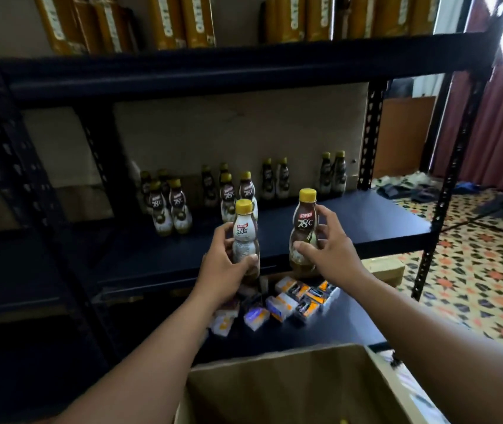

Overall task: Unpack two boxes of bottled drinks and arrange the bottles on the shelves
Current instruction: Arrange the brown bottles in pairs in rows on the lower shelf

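Two in hand at the shelf (pixel 366 221)!
Left hand (pixel 224 266) fingers grasp the pale bottle (pixel 244 232), right hand (pixel 334 250) the brown bottle (pixel 304 228).

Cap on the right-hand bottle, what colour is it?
Yellow; the cap shows best in the head view.

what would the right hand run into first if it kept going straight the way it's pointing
Likely the standing bottles mid-shelf: the right hand, gripping its bottle, aims forward and slightly left over bare shelf. Depth is unclear, so it might pass beside them.
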`<state>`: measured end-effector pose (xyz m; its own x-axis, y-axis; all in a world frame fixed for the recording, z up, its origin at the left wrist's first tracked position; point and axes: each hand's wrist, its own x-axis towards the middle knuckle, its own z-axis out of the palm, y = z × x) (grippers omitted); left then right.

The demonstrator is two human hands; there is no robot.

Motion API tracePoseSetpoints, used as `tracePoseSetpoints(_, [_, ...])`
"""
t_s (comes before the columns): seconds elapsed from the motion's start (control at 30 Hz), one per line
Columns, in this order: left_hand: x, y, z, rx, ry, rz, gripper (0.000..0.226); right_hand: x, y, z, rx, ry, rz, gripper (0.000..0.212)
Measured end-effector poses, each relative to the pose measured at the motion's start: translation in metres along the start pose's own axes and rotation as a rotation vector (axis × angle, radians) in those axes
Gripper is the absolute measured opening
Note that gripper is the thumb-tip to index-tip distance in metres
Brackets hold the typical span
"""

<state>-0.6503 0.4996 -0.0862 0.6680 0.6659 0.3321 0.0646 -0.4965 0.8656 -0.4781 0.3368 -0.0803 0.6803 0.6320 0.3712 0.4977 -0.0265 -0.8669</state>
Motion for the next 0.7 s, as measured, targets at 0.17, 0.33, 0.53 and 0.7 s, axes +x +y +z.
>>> tracePoseSetpoints(0.17, [0.057, -0.02, 0.014, -0.021, -0.015, -0.037, 0.065, 0.063, 0.009, 0.006, -0.054, 0.019, 0.004, 0.079])
tracePoseSetpoints(0.33, [0.106, -0.054, 0.036, -0.097, -0.021, -0.06, 0.069, 0.107, 0.054, 0.024, -0.049, 0.005, 0.046, 0.079])
tracePoseSetpoints(0.53, [0.152, -0.074, 0.049, -0.161, -0.159, -0.027, 0.079, 0.142, 0.085, 0.039, -0.032, -0.044, -0.006, 0.087])
tracePoseSetpoints(0.7, [0.161, -0.089, 0.053, -0.166, -0.147, -0.017, 0.095, 0.143, 0.102, 0.042, -0.071, -0.076, 0.006, 0.105])
